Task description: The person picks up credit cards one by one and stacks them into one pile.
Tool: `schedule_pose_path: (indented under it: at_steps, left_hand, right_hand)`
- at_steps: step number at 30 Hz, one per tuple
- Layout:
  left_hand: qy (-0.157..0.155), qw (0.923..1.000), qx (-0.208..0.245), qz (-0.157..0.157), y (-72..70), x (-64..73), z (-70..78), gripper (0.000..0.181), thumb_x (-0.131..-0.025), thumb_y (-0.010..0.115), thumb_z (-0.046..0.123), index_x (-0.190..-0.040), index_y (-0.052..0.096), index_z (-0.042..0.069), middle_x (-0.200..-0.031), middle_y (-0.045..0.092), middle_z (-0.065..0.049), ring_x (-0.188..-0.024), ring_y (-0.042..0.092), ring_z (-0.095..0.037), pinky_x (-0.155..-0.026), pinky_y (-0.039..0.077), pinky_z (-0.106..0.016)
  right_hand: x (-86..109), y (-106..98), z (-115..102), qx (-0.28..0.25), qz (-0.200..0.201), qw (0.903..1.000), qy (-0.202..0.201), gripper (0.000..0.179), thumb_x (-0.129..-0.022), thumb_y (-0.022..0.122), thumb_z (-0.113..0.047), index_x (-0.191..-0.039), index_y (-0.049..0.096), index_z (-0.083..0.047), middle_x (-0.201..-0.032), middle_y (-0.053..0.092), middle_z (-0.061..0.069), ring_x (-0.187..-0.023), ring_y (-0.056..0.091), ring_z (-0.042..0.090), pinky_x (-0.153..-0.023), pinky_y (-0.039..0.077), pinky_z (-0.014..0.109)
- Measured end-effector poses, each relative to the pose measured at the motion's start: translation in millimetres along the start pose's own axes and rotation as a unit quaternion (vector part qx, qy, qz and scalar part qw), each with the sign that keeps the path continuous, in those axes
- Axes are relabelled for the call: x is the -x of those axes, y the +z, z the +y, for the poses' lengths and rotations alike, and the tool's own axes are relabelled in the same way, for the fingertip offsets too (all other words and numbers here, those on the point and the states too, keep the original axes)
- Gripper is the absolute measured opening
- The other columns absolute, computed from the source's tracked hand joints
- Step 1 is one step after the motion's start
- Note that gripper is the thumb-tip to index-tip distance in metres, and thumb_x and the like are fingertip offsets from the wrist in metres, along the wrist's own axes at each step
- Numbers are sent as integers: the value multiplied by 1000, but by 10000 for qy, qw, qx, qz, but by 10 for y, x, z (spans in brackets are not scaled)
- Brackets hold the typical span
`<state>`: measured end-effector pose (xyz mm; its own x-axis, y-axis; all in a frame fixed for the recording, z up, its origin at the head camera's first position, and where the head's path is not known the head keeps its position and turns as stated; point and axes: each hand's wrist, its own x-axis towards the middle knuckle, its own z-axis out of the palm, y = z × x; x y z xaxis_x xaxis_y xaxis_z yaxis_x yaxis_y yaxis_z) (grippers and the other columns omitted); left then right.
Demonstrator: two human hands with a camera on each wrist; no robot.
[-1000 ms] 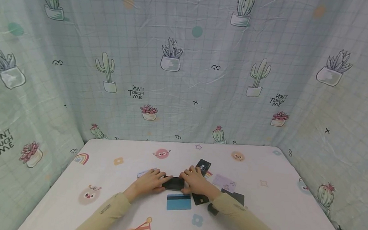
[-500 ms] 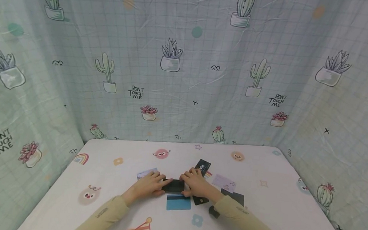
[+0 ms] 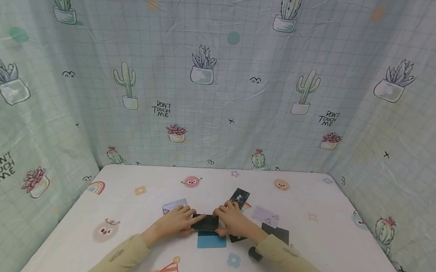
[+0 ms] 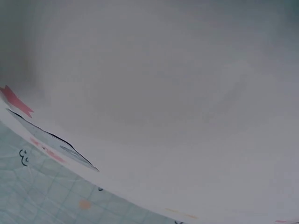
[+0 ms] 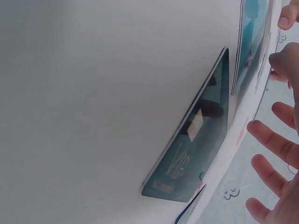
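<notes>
Over the middle of the table, a black card (image 3: 205,222) is held level between both hands in the head view. My left hand (image 3: 174,221) pinches its left end, the index finger lying along the top. My right hand (image 3: 234,219) grips the right end between thumb and fingers. Just under its near edge lies a blue card (image 3: 212,241), its dark stripe partly covered. A black VIP card (image 3: 240,197) shows beyond the right hand. In the right wrist view, fingers (image 5: 268,175) of the right hand spread at the right edge, near a VIP card (image 5: 189,149) on the table.
A pale printed card (image 3: 174,204) lies beyond the left hand. On the right are a lilac card (image 3: 265,216), a dark card (image 3: 277,233) and a small dark object (image 3: 255,254) by the right sleeve. A patterned curtain (image 3: 222,89) surrounds the white table (image 3: 308,265).
Both hands have drawn the black card slightly toward me, so it now overlaps the blue card's far edge. More of the pale card on the left shows.
</notes>
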<state>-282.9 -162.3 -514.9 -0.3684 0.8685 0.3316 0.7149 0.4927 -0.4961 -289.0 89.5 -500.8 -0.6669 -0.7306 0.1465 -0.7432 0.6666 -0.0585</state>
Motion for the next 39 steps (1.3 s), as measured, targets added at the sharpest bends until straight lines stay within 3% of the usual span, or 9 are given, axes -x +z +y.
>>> schedule_pose_path:
  at_steps: [12,22,39]
  left_hand:
    - [-27,9996,293,0,-45,36,62,55,-78,63,38,-128,47,23,-100,56,-3,-85,48,-16,-73,41,-32]
    - [-134,9986,469,-199,-91,56,108,55,-80,61,35,-131,43,25,-104,56,-3,-89,49,-16,-77,41,-33]
    - [-189,9978,611,-150,-160,76,225,54,-82,59,35,-132,41,25,-104,56,-1,-89,48,-14,-77,43,-32]
  right_hand:
    - [52,11,9,-218,175,9994,-194,39,-76,64,-40,-106,53,-19,-99,55,-4,-93,38,15,-88,30,47]
    - [114,-11,-13,-206,241,9992,-242,39,-76,63,-41,-106,52,-19,-100,55,-3,-93,38,15,-86,28,43]
    - [223,-40,-61,-416,236,9986,-216,40,-75,66,-38,-106,52,-18,-97,58,-3,-92,36,14,-87,27,43]
